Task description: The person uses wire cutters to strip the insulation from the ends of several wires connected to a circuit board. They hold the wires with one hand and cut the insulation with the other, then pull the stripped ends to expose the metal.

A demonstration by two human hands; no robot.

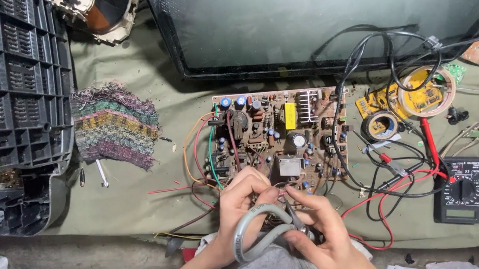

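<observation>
1. Both hands are at the near edge of the board (280, 138): left hand (239, 205) and right hand (320, 235) are closed on grey-handled cutters (264, 230).
2. The cutters look light and stiff; the handles are probably the best place to hold them.
3. The wires there look thin and fragile.

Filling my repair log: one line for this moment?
left hand: holds grey cable | right hand: pliers on it | circuit board behind

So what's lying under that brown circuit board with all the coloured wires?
The brown circuit board rests on an olive-green cloth spread across the bench. Red, green and orange wires trail out from its left edge. Whatever lies directly beneath the board is covered and cannot be seen.
</observation>
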